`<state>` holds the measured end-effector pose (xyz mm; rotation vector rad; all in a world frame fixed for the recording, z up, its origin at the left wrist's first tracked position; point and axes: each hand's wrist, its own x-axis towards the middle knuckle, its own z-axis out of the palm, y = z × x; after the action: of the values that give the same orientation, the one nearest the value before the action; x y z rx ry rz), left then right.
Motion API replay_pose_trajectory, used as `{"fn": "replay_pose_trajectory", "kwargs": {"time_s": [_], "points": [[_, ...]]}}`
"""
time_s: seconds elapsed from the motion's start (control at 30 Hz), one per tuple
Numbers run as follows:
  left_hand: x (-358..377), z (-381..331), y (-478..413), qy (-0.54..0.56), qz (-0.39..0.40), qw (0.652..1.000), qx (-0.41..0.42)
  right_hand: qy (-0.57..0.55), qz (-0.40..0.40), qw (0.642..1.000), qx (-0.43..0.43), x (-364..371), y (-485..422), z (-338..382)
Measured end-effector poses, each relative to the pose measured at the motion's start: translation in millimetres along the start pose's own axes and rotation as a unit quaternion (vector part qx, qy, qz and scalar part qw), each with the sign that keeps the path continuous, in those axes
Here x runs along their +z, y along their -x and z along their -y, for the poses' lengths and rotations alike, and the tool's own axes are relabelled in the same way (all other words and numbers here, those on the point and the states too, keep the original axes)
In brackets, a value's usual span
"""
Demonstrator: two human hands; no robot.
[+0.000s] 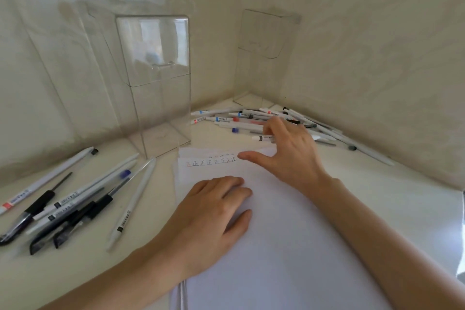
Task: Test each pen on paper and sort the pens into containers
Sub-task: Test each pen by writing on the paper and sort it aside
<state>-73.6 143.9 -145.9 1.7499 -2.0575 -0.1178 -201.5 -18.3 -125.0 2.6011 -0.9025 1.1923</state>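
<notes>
The left hand [216, 211] lies flat on the paper [289, 246], with its fingers straight and close together. It holds nothing. It most likely presses down so the sheet does not slide while a pen is tried.

The right hand [292, 151] reaches past the top of the paper to the heap of pens [241, 118] in the corner. Its fingers are spread and a little bent, and the thumb sticks out to the side. It has no pen in its grip. The fingertips are just above a white pen [263, 137] at the near edge of the heap, so that pen looks like the next pick.

A row of small marks [211, 161] runs along the top of the paper, between the two hands.

The near clear box [156, 98] stands just beyond the paper's far left corner. The far clear box [261, 40] stands behind the heap. Both look empty.

Another bunch of pens [75, 199] lies on the table [377, 184], well to the left of the left hand.
</notes>
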Motion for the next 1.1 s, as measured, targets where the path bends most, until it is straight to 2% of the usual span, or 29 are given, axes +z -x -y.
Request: {"fn": "replay_pose_trajectory", "kwargs": {"time_s": [0.13, 0.23, 0.33, 0.43, 0.53, 0.6, 0.73, 0.83, 1.1], "points": [[-2, -1, 0, 0.007, -0.003, 1.0, -0.004, -0.112, -0.06, 0.992, -0.007, -14, -2, 5], [-2, -2, 1, -0.026, -0.006, 0.999, -0.018, -0.213, -0.064, 0.974, 0.032, -23, -1, 18], [-6, -7, -2, -0.039, 0.014, 0.998, -0.041, -0.218, -0.006, 0.971, 0.102, -28, -1, 31], [-2, -4, -1, -0.035, 0.029, 0.998, -0.04, -0.324, 0.074, 0.922, 0.199, -25, 1, 38], [-7, -2, -6, -0.05, 0.024, 0.998, -0.023, -0.302, 0.136, 0.919, 0.214, -9, 4, 32], [-11, 3, -11, -0.057, 0.023, 0.998, 0.001, -0.287, 0.157, 0.907, 0.266, 2, 3, 27], [-8, 12, -15, -0.027, 0.041, 0.999, 0.018, -0.302, 0.123, 0.884, 0.335, 12, -11, 23], [-6, 13, -15, -0.015, 0.073, 0.997, 0.004, -0.323, 0.106, 0.88, 0.332, 15, -17, 18], [-6, 13, -16, -0.044, 0.1, 0.994, -0.003, -0.334, 0.119, 0.891, 0.284, 18, -15, 20]]}}
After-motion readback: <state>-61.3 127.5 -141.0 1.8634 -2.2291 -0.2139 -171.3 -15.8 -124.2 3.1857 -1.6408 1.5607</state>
